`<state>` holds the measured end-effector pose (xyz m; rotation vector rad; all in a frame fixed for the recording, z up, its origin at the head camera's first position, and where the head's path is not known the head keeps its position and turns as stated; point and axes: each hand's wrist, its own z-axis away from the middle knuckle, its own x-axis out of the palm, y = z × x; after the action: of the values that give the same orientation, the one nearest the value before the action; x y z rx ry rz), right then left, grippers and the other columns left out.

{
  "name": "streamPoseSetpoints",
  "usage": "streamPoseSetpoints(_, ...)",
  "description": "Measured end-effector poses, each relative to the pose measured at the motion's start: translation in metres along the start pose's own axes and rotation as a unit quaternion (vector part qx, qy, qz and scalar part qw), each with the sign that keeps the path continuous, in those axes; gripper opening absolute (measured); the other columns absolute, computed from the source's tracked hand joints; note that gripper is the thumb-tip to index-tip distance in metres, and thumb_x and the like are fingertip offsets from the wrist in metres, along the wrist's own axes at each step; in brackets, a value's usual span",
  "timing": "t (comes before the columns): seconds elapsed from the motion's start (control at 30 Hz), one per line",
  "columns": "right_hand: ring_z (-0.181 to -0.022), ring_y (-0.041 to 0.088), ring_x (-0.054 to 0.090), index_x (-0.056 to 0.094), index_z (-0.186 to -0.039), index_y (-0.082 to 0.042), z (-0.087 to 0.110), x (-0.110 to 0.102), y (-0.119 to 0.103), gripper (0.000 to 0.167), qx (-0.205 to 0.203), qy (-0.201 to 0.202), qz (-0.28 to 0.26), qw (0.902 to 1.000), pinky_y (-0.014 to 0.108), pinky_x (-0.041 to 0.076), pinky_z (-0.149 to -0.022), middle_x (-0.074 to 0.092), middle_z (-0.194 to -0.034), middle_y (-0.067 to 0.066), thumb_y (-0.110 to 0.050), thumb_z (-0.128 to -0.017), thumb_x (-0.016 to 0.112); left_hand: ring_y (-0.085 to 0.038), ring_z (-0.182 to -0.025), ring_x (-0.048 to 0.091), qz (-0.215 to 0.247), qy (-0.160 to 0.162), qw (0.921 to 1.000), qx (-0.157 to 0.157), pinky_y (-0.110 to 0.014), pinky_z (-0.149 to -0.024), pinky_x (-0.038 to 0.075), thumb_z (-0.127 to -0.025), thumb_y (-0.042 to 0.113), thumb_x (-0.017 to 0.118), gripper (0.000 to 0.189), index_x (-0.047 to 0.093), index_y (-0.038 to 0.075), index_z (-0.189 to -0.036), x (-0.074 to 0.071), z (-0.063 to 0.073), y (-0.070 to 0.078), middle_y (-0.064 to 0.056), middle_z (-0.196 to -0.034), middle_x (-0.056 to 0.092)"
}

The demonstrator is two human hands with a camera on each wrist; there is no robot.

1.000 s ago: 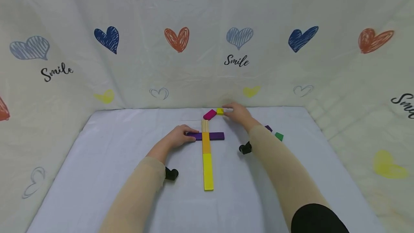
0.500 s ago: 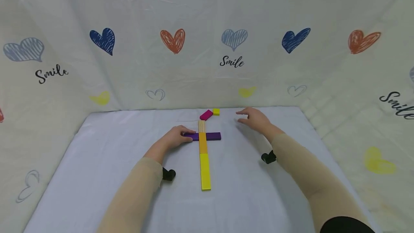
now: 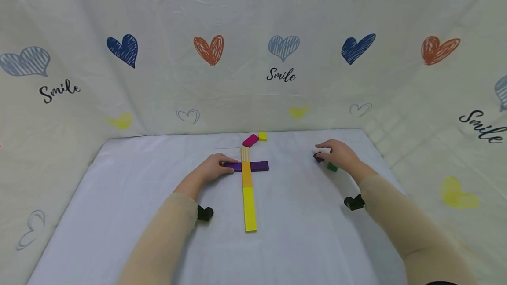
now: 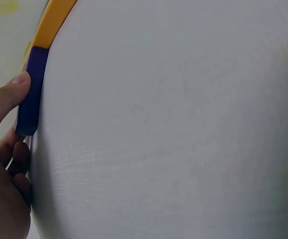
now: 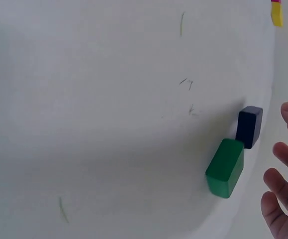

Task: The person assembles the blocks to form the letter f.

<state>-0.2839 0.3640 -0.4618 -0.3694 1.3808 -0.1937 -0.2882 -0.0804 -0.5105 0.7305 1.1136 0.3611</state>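
My left hand (image 3: 211, 168) pinches the purple block (image 4: 29, 97) left of the upright orange block (image 3: 246, 175), its thumb lying along one side in the left wrist view. Another purple stretch (image 3: 260, 166) shows on the orange block's right. Below the orange lies a long yellow block (image 3: 250, 210); above it stand pale, wood-coloured strips (image 3: 245, 154). Over at the right, my right hand (image 3: 341, 155) reaches above a dark purple block (image 5: 249, 127) and a green block (image 5: 226, 168). Its fingers are spread apart and hold nothing in the right wrist view.
Beyond the pale strips, a magenta block (image 3: 251, 140) and a small yellow block (image 3: 262, 136) lie near the back edge of the white table (image 3: 309, 232). A cloth backdrop (image 3: 237, 3) printed with hearts rises behind it.
My right hand has left the small yellow block at the back and moved right and nearer, over to the dark purple and green blocks. The left hand keeps its grip on the purple block.
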Motion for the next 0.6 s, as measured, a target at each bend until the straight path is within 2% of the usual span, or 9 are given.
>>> streamPoseSetpoints(0.1,-0.11,0.036,0.054,0.062,-0.136,-0.011,0.003,-0.001,0.004,0.046,0.006,-0.002,-0.007,1.0,0.054,0.045,-0.094,0.056,-0.135,0.018,-0.032,-0.095,0.066,-0.026,-0.122,0.047,0.0,0.0,1.0,-0.001,-0.049,-0.11,0.037,-0.094,0.033,0.069,0.03,0.07,0.037,-0.123,0.0,0.0,0.0,-0.004,-0.134,0.057)
streamPoseSetpoints(0.27,-0.126,0.042,0.047,0.062,-0.135,-0.01,0.002,0.003,0.005,0.048,0.013,-0.009,0.011,0.9998,0.06,0.037,-0.105,0.058,-0.132,0.021,-0.034,-0.094,0.069,-0.026,-0.121,0.047,-0.001,-0.001,1.0,-0.001,-0.048,-0.11,0.037,-0.094,0.033,0.069,0.03,0.07,0.037,-0.123,0.0,0.0,-0.001,-0.003,-0.134,0.057)
streamPoseSetpoints(0.6,-0.122,0.041,0.05,0.061,-0.136,-0.009,-0.001,0.012,0.007,0.053,0.047,-0.029,0.023,0.9982,0.06,0.038,-0.104,0.061,-0.127,0.02,-0.037,-0.091,0.071,-0.026,-0.122,0.047,0.003,-0.004,1.0,-0.001,-0.048,-0.109,0.038,-0.094,0.032,0.07,0.03,0.071,0.038,-0.123,0.0,0.0,-0.001,-0.004,-0.134,0.056)
